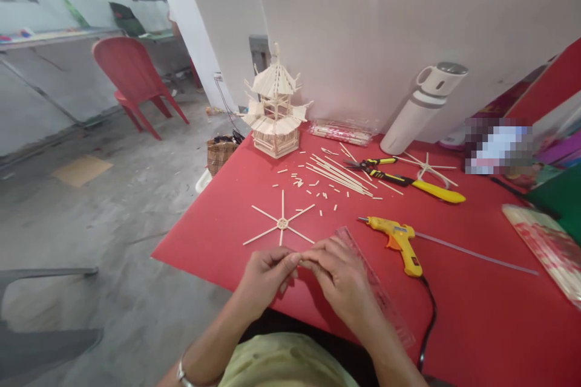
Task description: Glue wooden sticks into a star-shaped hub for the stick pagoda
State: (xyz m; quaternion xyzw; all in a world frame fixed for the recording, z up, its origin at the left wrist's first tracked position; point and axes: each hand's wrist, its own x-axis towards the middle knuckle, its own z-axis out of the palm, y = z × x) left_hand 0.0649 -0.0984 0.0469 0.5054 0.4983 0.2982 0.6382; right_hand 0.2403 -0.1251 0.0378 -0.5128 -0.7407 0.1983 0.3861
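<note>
My left hand (269, 275) and my right hand (336, 272) meet over the near edge of the red table, fingertips pinched together. Whatever lies between the fingertips is too small and covered to make out. Just beyond them lies a six-spoked wheel of thin wooden sticks (282, 224) with a small round hub. A clear ruler (379, 290) runs under and beside my right hand. To the right rests a yellow glue gun (397, 239) with a glue stick (476, 253) out of its back. Short cut stick pieces (318, 193) are scattered farther back.
A wooden stick pagoda (275, 112) stands at the table's back left. Long sticks (340, 175), yellow-black cutters (403, 180), another spoked piece (426, 166) and a white flask (422, 109) lie or stand behind. Packed sticks (544, 248) are at right. The glue gun's black cord (431, 314) trails toward me.
</note>
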